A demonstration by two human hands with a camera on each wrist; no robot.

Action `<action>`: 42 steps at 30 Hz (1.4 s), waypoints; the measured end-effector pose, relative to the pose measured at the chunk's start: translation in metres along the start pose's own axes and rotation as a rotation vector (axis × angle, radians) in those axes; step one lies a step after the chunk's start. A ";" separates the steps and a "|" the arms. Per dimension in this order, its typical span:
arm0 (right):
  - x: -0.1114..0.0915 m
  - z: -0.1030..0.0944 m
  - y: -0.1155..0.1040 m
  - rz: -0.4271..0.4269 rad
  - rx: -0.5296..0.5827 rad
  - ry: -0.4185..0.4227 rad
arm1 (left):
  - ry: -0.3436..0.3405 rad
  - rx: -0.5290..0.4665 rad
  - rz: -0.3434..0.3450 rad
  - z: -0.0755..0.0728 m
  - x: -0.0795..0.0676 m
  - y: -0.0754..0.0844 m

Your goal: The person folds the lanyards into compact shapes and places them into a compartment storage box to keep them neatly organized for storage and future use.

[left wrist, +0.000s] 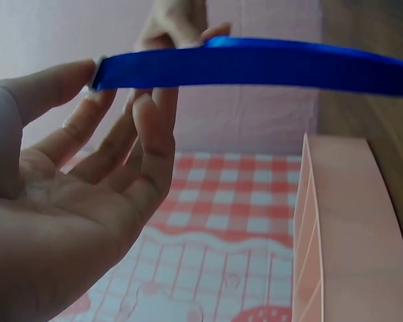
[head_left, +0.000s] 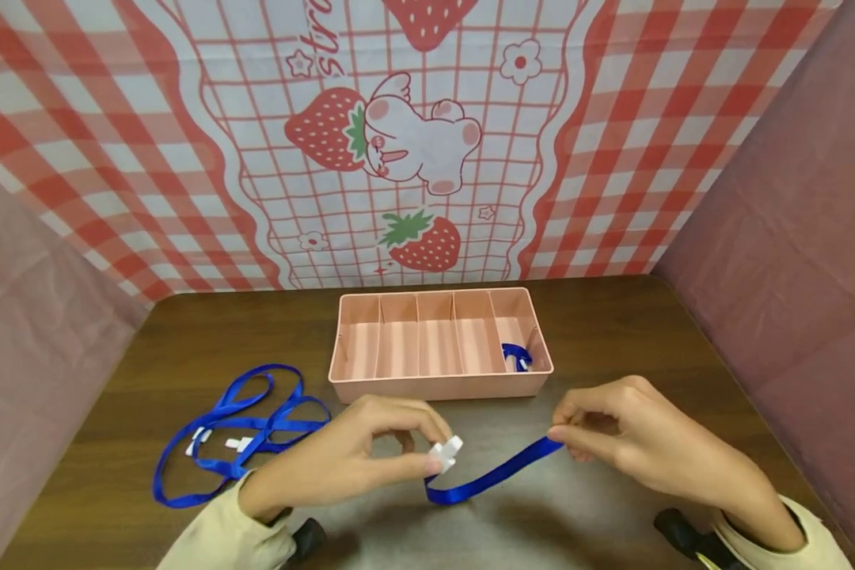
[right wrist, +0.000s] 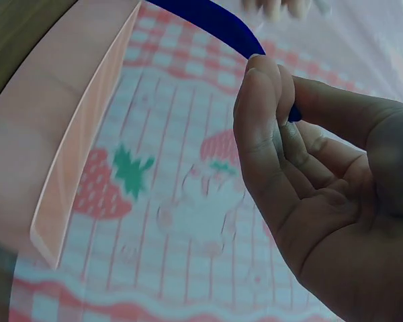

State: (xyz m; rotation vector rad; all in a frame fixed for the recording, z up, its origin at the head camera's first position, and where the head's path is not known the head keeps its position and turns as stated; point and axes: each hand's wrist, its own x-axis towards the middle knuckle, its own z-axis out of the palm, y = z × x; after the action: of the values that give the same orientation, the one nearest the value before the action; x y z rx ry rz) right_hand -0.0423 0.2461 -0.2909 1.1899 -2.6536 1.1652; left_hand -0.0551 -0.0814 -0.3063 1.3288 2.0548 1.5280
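My left hand [head_left: 381, 447] pinches a white plastic clip [head_left: 445, 454] between thumb and fingertips. From the clip a blue lanyard [head_left: 470, 488] sags in a shallow curve across to my right hand [head_left: 634, 443], which pinches the band's other end between thumb and index finger. In the left wrist view the blue band [left wrist: 255, 66] stretches flat away from the thumb tip. A short bit of the band [right wrist: 295, 113] pokes out behind the fingers in the right wrist view. Both hands are in front of the pink divided box [head_left: 435, 388].
More blue lanyards [head_left: 217, 413] with white clips lie in loose loops on the table at the left. Inside the box's rightmost compartment sits a coiled blue lanyard [head_left: 516, 355]. A strawberry-patterned cloth [head_left: 427, 142] hangs behind the brown table [head_left: 606, 340].
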 end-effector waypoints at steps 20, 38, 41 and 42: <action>0.043 0.024 -0.013 -0.022 0.363 -0.107 | -0.021 -0.111 -0.008 0.021 0.031 -0.021; 0.046 0.041 -0.013 -0.051 0.213 0.095 | 0.162 0.150 0.026 0.028 0.033 -0.025; 0.046 0.043 -0.013 -0.065 0.152 0.148 | 0.179 0.247 0.024 0.031 0.034 -0.024; 0.046 0.043 -0.014 -0.066 0.127 0.162 | 0.182 0.275 0.025 0.032 0.035 -0.025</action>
State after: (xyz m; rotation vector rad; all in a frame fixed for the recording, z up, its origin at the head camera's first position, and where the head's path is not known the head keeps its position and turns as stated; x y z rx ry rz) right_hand -0.0542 0.1831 -0.3000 1.1360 -2.4374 1.3737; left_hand -0.0655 -0.0349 -0.3307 1.3550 2.4443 1.4649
